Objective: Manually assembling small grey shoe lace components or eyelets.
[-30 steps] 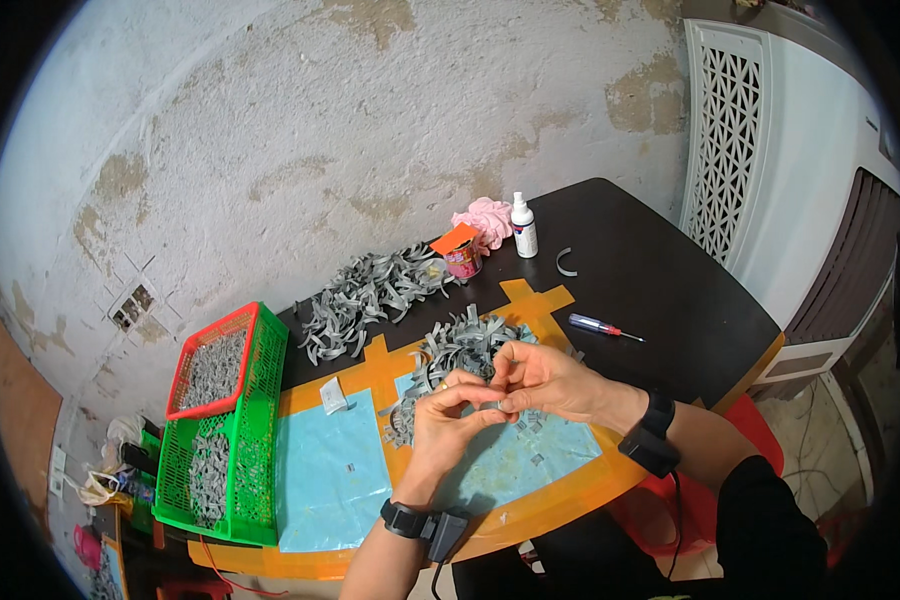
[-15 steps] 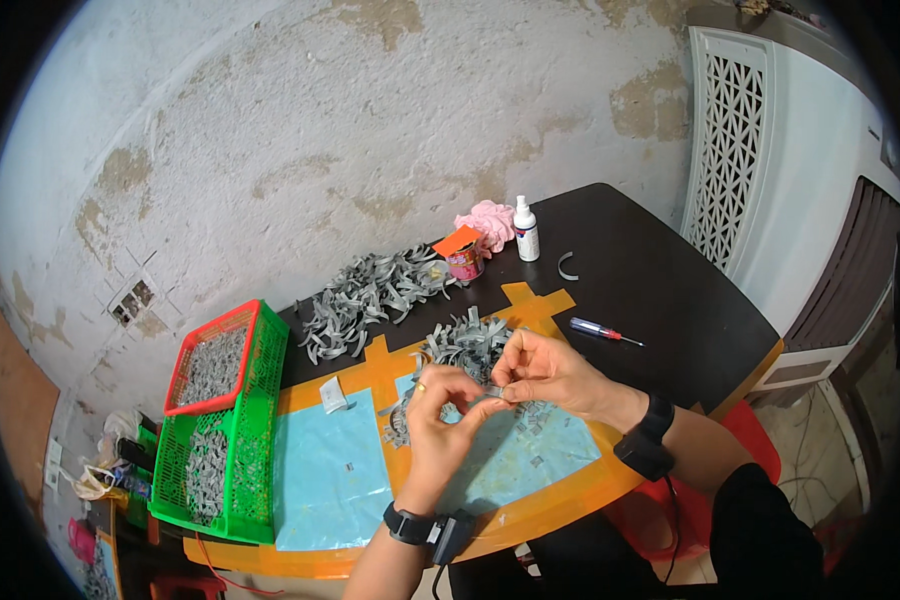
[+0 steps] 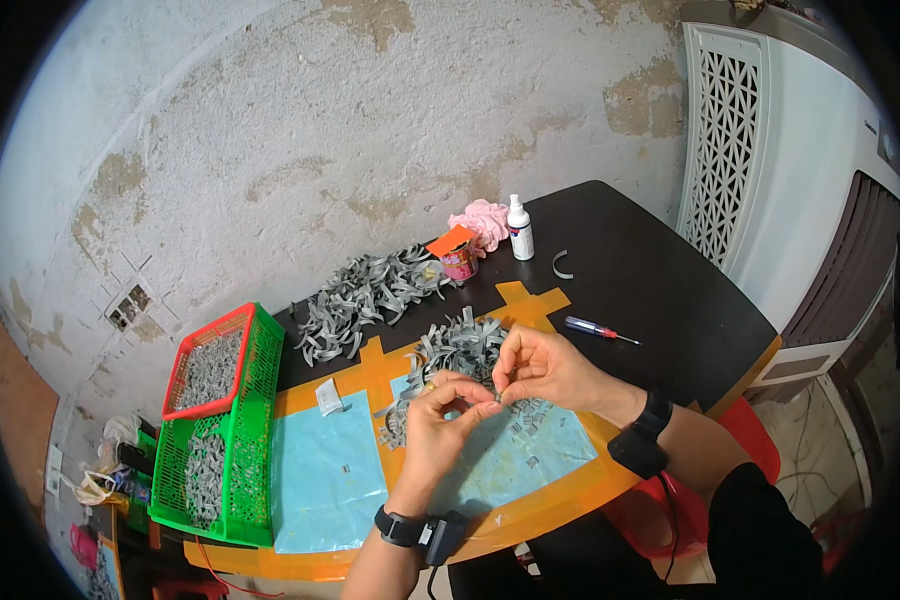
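My left hand point(image 3: 445, 418) and my right hand point(image 3: 542, 372) meet over the near middle of the table, fingertips almost touching. Each is closed in a pinch of thumb and forefinger. A small grey piece point(image 3: 498, 398) shows between the fingertips, mostly covered, so its full shape is hidden. Just beyond the hands lies a heap of curved grey strips point(image 3: 460, 345). Small grey bits point(image 3: 532, 412) are scattered on the light blue sheet point(image 3: 530, 465) below my right hand.
A larger pile of grey strips point(image 3: 365, 300) lies farther back. At left, a red basket point(image 3: 176, 392) rests on a green basket point(image 3: 238, 510), both holding grey pieces. Beyond are a tin point(image 3: 460, 263), pink cloth point(image 3: 482, 222), white spray bottle point(image 3: 521, 232), single strip point(image 3: 560, 265) and screwdriver point(image 3: 595, 328).
The curved grey strip that showed between my fingers is now mostly hidden, and my left fingers have curled closer to the right fingertips. The view has shifted slightly.
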`<action>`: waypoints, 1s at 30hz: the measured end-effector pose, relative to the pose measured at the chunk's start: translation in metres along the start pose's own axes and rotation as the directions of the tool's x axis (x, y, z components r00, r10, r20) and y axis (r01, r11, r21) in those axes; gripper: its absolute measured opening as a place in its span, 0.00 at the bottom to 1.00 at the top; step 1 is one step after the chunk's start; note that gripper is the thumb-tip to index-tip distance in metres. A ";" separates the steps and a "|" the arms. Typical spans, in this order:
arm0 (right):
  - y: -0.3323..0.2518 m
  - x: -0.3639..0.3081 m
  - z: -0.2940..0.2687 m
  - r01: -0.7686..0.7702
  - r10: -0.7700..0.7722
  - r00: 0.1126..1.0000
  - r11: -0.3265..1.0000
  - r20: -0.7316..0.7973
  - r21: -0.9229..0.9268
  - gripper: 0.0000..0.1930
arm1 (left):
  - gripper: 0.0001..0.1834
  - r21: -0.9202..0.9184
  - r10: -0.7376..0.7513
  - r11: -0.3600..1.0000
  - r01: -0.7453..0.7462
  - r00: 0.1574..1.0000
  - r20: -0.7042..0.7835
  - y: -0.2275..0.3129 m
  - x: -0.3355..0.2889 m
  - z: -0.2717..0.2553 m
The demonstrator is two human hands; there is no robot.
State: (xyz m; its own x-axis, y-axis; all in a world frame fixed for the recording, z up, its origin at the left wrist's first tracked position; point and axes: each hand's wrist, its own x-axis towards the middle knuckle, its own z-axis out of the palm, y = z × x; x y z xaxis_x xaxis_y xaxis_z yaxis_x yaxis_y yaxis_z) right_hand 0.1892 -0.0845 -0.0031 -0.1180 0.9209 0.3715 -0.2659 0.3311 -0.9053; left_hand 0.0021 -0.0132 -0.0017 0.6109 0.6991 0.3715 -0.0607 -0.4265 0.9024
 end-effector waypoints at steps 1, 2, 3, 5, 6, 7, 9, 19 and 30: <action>0.000 -0.001 -0.001 -0.001 0.001 1.000 1.000 -0.001 -0.001 0.14 | 0.07 -0.008 -0.014 1.000 0.014 0.997 0.072 0.000 0.001 -0.001; 0.000 0.000 -0.001 -0.004 0.004 1.000 1.000 0.011 -0.025 0.14 | 0.07 -0.014 -0.028 0.999 0.030 0.989 0.142 0.000 0.001 -0.002; 0.001 0.000 -0.001 -0.007 0.008 1.000 0.999 0.023 -0.049 0.14 | 0.07 -0.014 -0.029 0.999 0.031 0.990 0.141 0.000 0.000 -0.003; 0.000 0.000 -0.001 -0.011 0.013 1.000 0.999 0.028 -0.051 0.14 | 0.06 -0.053 -0.067 0.995 0.079 0.976 0.206 0.001 -0.001 -0.003; 0.000 0.000 -0.001 -0.014 0.016 0.999 0.998 0.033 -0.054 0.14 | 0.06 -0.053 -0.068 0.995 0.080 0.977 0.205 0.000 -0.001 -0.003; 0.000 0.000 -0.001 -0.015 0.016 0.999 0.998 0.034 -0.053 0.14 | 0.05 -0.054 -0.052 0.996 0.066 0.972 0.229 -0.001 -0.001 -0.003; -0.001 0.000 0.001 -0.025 0.026 0.999 0.999 0.032 -0.032 0.12 | 0.04 -0.058 -0.032 0.997 0.049 0.966 0.256 -0.002 -0.002 -0.002; 0.003 -0.001 -0.002 -0.290 0.286 0.955 0.956 0.073 0.045 0.08 | 0.04 0.164 0.076 0.981 -0.102 0.984 0.159 0.007 -0.003 0.004; 0.000 -0.002 0.006 -0.247 0.250 0.968 0.941 0.018 0.231 0.06 | 0.04 -0.299 0.043 0.954 -0.017 0.996 0.083 -0.001 -0.005 0.013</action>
State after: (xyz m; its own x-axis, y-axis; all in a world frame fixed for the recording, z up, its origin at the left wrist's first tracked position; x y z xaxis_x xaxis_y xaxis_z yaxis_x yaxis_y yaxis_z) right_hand 0.1835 -0.0877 -0.0026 -0.1982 0.9705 0.1375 -0.4422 0.0366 -0.8962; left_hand 0.0091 -0.0235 -0.0077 0.6710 0.6301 0.3909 -0.3041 -0.2469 0.9201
